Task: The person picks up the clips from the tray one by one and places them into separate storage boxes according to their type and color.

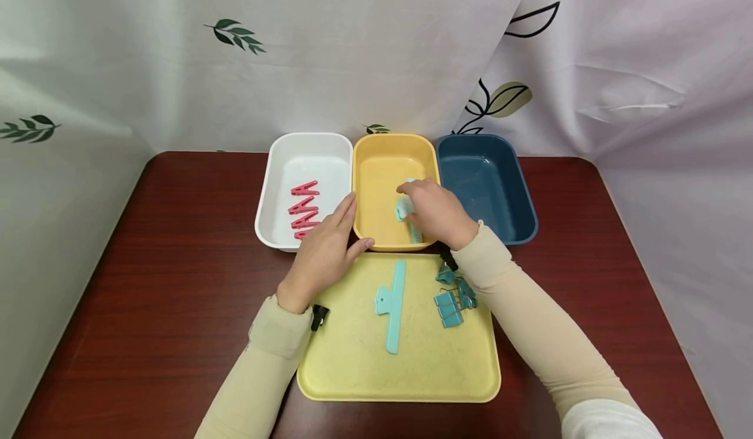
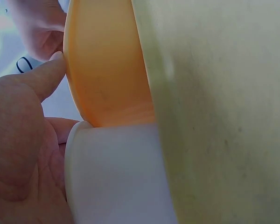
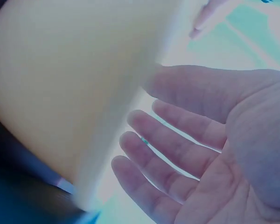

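Observation:
My right hand (image 1: 432, 210) reaches into the middle yellow bin (image 1: 394, 140), hovering over a long teal clip (image 1: 402, 209) on its floor. In the right wrist view the right hand (image 3: 200, 149) has its fingers spread and relaxed beside the bin wall (image 3: 74, 84), gripping nothing. My left hand (image 1: 329, 243) lies with straight fingers where the white bin (image 1: 306, 140) meets the yellow bin, its thumb along the yellow bin's front rim. The left wrist view shows the left hand (image 2: 23, 140) against the yellow bin (image 2: 107, 70) and the white bin (image 2: 116, 177).
Several pink pegs (image 1: 304, 207) lie in the white bin. A blue bin (image 1: 488, 178) stands to the right. In front, a yellow tray (image 1: 353, 360) holds another long teal clip (image 1: 393, 305) and several teal binder clips (image 1: 451, 298). A white curtain hangs behind the brown table.

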The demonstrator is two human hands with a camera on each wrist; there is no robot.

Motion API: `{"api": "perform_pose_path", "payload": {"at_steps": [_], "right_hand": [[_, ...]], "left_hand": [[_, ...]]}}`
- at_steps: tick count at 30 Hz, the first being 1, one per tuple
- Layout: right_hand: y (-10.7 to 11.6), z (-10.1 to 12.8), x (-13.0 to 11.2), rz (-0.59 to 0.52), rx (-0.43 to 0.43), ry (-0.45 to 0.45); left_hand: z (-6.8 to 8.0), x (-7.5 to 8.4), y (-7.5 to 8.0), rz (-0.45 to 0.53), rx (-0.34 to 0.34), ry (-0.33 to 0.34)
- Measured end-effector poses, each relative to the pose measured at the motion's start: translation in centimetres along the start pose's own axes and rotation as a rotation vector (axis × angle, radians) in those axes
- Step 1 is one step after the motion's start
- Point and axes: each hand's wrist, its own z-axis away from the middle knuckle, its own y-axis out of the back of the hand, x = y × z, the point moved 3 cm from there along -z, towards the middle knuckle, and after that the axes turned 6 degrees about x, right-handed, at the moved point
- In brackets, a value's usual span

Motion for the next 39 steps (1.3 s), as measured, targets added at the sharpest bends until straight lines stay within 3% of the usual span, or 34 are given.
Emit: {"api": "perform_pose_path", "payload": {"at_steps": [18,26,39], "right_hand": [[2.4,3.8,-2.7,-0.015,0.079,0.122],[2.2,5.6,-4.0,-0.010,0.114,0.205],[0.0,7.8,-5.5,-0.036,0.043,0.235]], "left_hand": [[-0.2,0.0,0.0,0.000,0.006,-0.001],[-0.1,0.0,0.1,-0.004,0.010,-0.004],[0.1,0.1,0.1,-0.012,0.002,-0.002]]}}
